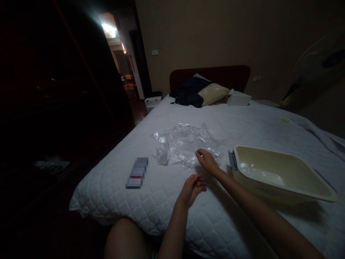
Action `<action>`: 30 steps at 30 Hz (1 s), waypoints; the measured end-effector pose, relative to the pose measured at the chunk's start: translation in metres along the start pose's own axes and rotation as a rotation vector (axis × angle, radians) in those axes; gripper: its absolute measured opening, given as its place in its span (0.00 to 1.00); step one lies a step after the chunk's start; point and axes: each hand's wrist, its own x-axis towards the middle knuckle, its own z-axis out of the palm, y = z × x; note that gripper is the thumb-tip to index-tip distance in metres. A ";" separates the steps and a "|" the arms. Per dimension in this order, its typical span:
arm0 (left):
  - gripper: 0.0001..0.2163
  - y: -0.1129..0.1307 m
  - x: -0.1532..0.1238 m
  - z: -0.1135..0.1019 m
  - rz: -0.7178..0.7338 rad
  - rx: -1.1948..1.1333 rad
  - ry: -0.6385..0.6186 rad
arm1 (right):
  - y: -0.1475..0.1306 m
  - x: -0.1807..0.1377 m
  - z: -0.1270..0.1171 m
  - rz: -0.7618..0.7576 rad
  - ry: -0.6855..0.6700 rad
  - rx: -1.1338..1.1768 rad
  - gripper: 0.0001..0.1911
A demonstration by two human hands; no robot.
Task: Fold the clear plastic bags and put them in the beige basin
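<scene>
A crumpled sheet of clear plastic bag lies spread over the white quilted bed. My right hand is at its near right part, with thumb and fingertips pinched together on the thin film. Nearer to me, my left hand hovers over the quilt just short of the plastic. Its fingers are loosely curled and apart, and nothing shows in them. Right of my right forearm stands a cream plastic tub with a grey side latch and no lid on it.
A blurred-out flat object, perhaps a phone, lies on the quilt left of the plastic. Dark clothing, a beige pillow and a white box sit near the headboard. A fan stands at the right.
</scene>
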 end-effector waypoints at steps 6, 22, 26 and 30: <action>0.11 0.001 -0.001 0.005 -0.008 -0.016 0.055 | -0.014 -0.018 -0.039 0.168 -0.289 1.031 0.11; 0.14 -0.004 -0.014 -0.003 0.118 0.035 0.259 | 0.049 -0.110 0.022 0.688 -0.054 1.478 0.08; 0.15 -0.006 -0.017 -0.005 0.200 0.059 0.319 | 0.046 -0.111 0.017 0.652 -0.012 1.499 0.20; 0.16 -0.005 -0.015 -0.006 0.195 0.054 0.342 | 0.044 -0.117 0.018 0.548 0.021 1.492 0.21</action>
